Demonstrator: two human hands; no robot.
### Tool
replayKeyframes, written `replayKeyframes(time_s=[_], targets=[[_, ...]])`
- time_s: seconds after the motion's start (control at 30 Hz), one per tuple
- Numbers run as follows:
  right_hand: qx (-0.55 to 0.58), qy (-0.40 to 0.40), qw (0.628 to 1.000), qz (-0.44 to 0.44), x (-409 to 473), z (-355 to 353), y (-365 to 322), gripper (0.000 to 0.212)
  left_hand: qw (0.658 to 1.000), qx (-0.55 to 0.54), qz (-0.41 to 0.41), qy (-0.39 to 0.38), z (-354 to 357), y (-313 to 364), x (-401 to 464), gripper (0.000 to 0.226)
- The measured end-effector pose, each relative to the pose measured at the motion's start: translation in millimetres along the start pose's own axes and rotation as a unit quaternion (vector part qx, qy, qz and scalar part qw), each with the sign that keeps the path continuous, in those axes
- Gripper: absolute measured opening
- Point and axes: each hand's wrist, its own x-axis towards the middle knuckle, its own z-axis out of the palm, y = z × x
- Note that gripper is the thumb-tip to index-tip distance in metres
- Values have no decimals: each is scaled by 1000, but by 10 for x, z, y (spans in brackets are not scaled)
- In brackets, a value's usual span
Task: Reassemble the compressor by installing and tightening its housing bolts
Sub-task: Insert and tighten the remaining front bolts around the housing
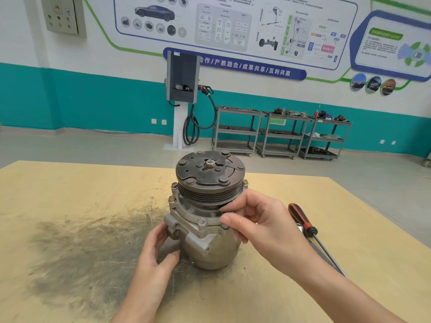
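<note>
Head view: compressor (205, 220) stood on the table (70, 194). We saw bolts (173, 199) seated around the rim, none visibly tightened. Right hand (258, 224) pinched another at the flange; left hand (156, 252) lay flat-fingered, steadying the housing.

Automotive training workshop, car-systems wall posters (235, 22), wall-mounted charger with cable (183, 78), metal parts trolleys (279, 134) far right, stained worktop (70, 229) near
</note>
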Motion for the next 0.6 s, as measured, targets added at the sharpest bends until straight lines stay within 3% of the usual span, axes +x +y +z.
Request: replayKeyframes(time_s=[0.2, 0.43, 0.6], targets=[[-51, 62, 997, -10, -30, 120, -28, 23, 1000, 1, 3, 1, 6, 28, -7, 63], [38, 54, 998, 5, -109, 124, 53, 7, 1000, -4, -3, -2, 17, 61, -16, 63], [76, 59, 995, 24, -97, 130, 80, 10, 1000, -8, 0, -6, 10, 67, -26, 61]])
